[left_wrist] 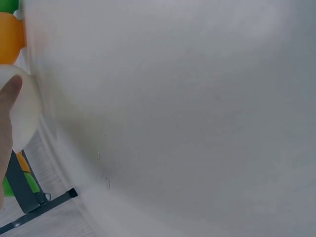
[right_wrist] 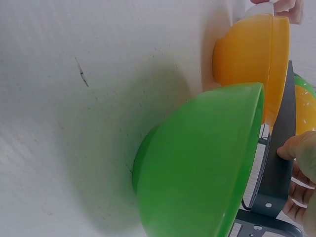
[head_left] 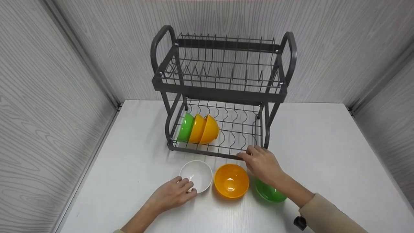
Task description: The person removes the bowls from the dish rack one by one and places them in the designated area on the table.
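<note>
A white bowl [head_left: 201,173] stands upright on the table, pinched at its near-left rim by my left hand [head_left: 173,194]. In the left wrist view the thumb lies against the outside of that bowl. My right hand [head_left: 262,164] grips the front bar of the black two-tier dish rack [head_left: 220,94], near its right corner. The right wrist view shows the thumb on the bar's front and the fingers behind it. Right of the white bowl sits an orange bowl [head_left: 231,181]. Beyond it is a green bowl [head_left: 270,193], partly hidden under my right forearm in the head view.
On the rack's lower tier, at the left, a green bowl [head_left: 185,127] and two orange bowls [head_left: 211,130] stand on edge, nested together. The upper tier of wire slots overhangs the lower one. Grey wood-grain panels [head_left: 226,16] enclose the white table [head_left: 310,136].
</note>
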`<move>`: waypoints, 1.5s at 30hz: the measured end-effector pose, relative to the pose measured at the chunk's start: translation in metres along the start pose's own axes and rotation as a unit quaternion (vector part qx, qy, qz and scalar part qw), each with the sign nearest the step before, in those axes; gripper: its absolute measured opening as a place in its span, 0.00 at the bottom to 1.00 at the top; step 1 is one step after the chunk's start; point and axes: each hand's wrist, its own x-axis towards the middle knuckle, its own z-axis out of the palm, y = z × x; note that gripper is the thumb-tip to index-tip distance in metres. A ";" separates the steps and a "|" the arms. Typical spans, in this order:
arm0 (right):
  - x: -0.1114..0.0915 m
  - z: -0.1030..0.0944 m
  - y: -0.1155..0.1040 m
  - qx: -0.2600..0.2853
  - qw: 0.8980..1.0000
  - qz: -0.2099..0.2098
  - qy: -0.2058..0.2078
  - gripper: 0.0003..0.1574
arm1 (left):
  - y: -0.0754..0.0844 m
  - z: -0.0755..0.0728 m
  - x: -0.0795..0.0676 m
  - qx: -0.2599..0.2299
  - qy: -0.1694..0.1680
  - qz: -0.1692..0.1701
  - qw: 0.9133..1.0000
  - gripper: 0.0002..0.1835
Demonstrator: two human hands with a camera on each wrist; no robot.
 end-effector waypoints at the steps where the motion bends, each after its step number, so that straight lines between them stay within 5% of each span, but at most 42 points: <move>1: 0.000 0.000 0.000 0.000 1.000 -0.001 0.001 0.25 | 0.000 0.000 0.000 0.001 0.000 0.001 1.000 0.15; 7: 0.001 0.000 0.000 0.001 1.000 -0.005 0.007 0.24 | 0.000 0.002 -0.002 0.000 0.024 -0.006 1.000 0.10; 13: 0.001 -0.001 -0.001 0.005 1.000 -0.007 0.014 0.26 | -0.004 0.000 0.002 -0.036 0.052 -0.059 0.996 0.25; 31: 0.001 0.002 0.000 0.005 1.000 -0.011 0.017 0.24 | -0.047 -0.004 0.002 -0.038 0.046 -0.140 0.988 0.26; 45: 0.000 0.001 0.000 -0.004 1.000 -0.011 0.022 0.24 | -0.070 0.016 0.001 -0.008 0.047 -0.222 0.974 0.27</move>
